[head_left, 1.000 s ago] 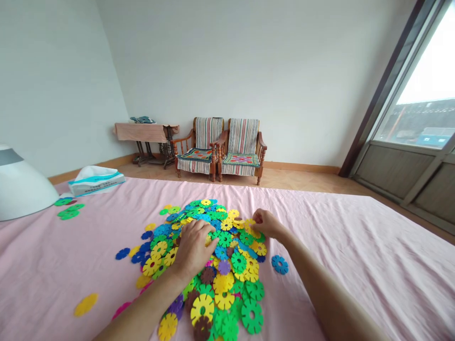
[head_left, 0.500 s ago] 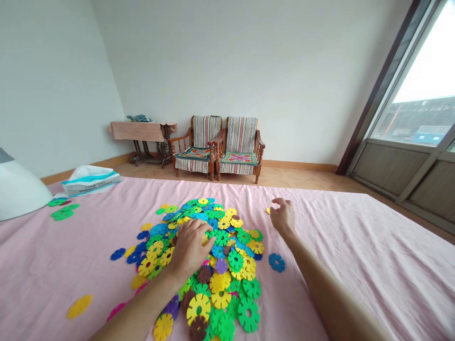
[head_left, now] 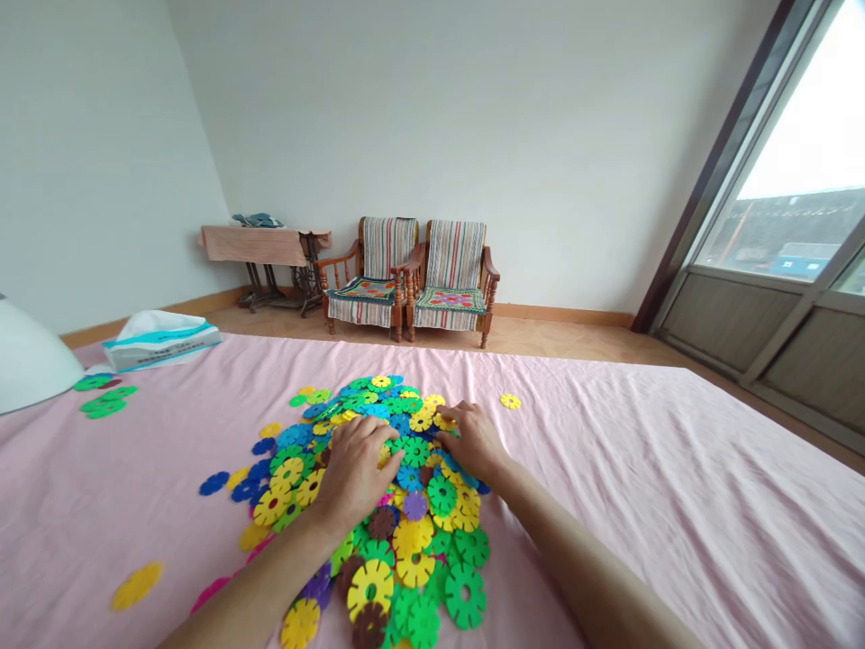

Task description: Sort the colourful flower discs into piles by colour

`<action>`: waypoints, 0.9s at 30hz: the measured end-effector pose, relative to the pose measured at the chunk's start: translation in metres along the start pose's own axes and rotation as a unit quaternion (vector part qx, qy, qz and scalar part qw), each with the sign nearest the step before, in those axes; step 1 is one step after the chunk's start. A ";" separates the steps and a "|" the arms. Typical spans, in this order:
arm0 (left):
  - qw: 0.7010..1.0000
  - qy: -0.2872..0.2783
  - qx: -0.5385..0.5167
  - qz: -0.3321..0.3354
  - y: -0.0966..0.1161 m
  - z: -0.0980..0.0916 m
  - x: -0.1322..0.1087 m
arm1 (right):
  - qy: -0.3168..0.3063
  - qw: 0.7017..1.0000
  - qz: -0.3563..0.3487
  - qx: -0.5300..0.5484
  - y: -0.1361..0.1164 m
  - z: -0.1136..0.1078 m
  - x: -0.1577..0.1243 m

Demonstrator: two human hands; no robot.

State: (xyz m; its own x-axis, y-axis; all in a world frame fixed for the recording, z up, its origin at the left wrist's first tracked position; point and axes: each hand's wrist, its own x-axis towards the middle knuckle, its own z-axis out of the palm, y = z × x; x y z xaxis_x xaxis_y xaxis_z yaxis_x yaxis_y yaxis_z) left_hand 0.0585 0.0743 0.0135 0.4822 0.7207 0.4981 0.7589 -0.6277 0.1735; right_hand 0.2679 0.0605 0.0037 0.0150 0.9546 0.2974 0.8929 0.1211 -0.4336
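Observation:
A heap of flat plastic snowflake discs [head_left: 398, 505] in yellow, green, blue, purple and brown lies on a pink sheet [head_left: 641, 469]. My left hand [head_left: 355, 473] rests palm down on the heap's middle, fingers curled over the discs. My right hand [head_left: 473, 442] lies on the heap's right side, fingertips touching a yellow disc near the top. One yellow disc [head_left: 510, 401] sits alone on the sheet to the right of the heap.
Stray discs dot the sheet: a green cluster [head_left: 101, 401] at far left, a yellow one [head_left: 137, 584] near the front left. A tissue pack [head_left: 160, 341] and a white rounded object [head_left: 27, 361] stand at the left. Two wooden chairs [head_left: 412, 279] stand by the wall.
My right hand carried a yellow disc out to the right, left it on the sheet, then came back onto the heap. My left hand stayed on the heap.

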 end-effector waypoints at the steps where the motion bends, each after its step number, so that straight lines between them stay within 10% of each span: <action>1: 1.000 0.000 0.001 0.002 0.000 0.000 0.000 | -0.001 1.000 -0.006 -0.004 0.001 -0.001 0.000; 11: 1.000 0.004 0.000 0.008 0.000 -0.001 0.000 | 0.029 0.999 -0.027 -0.012 0.001 -0.005 -0.001; 19: 0.991 0.056 -0.064 0.105 0.035 -0.018 -0.005 | 0.146 0.983 0.106 0.029 0.024 -0.014 0.009; 27: 0.937 -0.177 -0.140 0.267 0.093 -0.036 -0.036 | 0.230 0.944 0.210 0.110 0.078 -0.036 -0.003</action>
State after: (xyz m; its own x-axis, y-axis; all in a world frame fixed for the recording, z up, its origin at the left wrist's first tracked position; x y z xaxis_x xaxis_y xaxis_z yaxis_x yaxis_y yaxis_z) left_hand 0.0964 -0.0205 0.0426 0.9130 0.3032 0.2730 0.2476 -0.9436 0.2199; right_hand 0.3535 0.0573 -0.0008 0.5865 0.7176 0.3756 0.6497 -0.1400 -0.7472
